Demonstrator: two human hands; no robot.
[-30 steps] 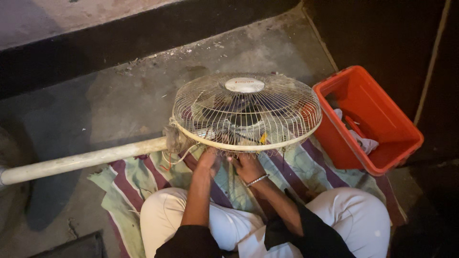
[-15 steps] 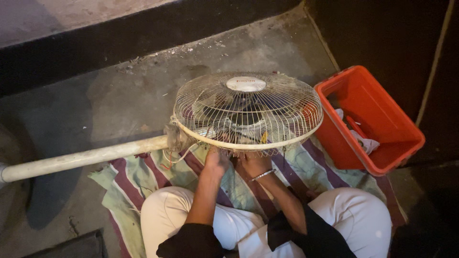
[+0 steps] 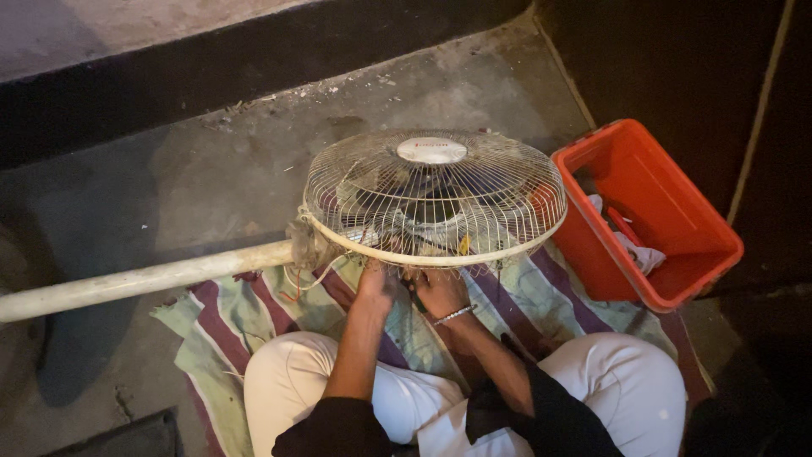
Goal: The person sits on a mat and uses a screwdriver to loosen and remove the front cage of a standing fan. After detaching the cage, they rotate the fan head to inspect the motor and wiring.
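The person sits cross-legged on a striped cloth [image 3: 254,317] spread over the concrete floor [image 3: 169,178], and everything is arranged around the pedestal fan head [image 3: 433,199] that lies tipped face-up just in front of the knees. Its wire grille [image 3: 499,186] points at the ceiling, with the round centre cap [image 3: 432,151] uppermost, which leaves the underside of the rim within easy reach of someone seated low. The pale stand pole [image 3: 144,278] runs out from the fan's left side across the floor, lying flat so the head stays put rather than rolling. Both hands are tucked in under the near edge of the fan. The left hand [image 3: 376,283] is curled up against the rim, fingers hidden beneath the guard, so I cannot tell whether it grips anything. The right hand [image 3: 440,292], with a thin bracelet [image 3: 454,315] at the wrist, sits just beside it, fingers bent around what looks like a slim dark tool [image 3: 414,298], though it is too shadowed to be sure of its kind. Some loose wires [image 3: 296,283] trail from the neck of the fan onto the cloth. To the fan's right, touching the cloth's edge, stands an orange plastic bin [image 3: 702,262] with a rag [image 3: 630,250] inside, near enough to reach without getting up.
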